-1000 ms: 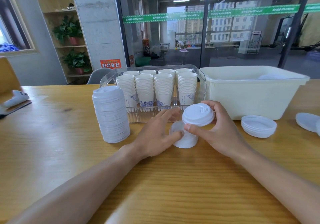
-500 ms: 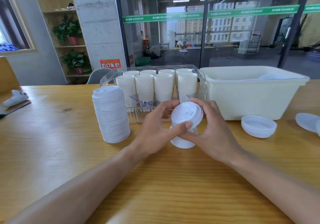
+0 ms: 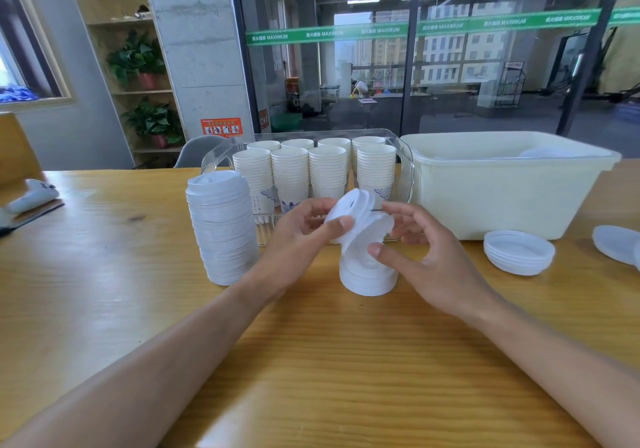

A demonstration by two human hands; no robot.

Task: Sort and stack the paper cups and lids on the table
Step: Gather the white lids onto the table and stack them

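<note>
My left hand (image 3: pixel 298 239) grips a white domed lid (image 3: pixel 351 207), thumb on its top, and holds it tilted above a short stack of lids (image 3: pixel 367 279) on the table. My right hand (image 3: pixel 429 260) is at the lid's right side, its thumb under the rim and its fingers curled near the upper edge. A tall stack of lids (image 3: pixel 223 229) stands to the left. Behind the hands, several stacks of paper cups (image 3: pixel 291 177) fill a clear tray (image 3: pixel 405 170).
A cream plastic bin (image 3: pixel 502 188) sits at the back right. In front of it lies a low stack of flat lids (image 3: pixel 519 252), with more lids (image 3: pixel 614 243) at the right edge. A white device (image 3: pixel 33 198) rests at the far left.
The lid has moved from my right hand over to both hands and tipped from flat to steeply tilted. My left hand has lifted off the short stack.
</note>
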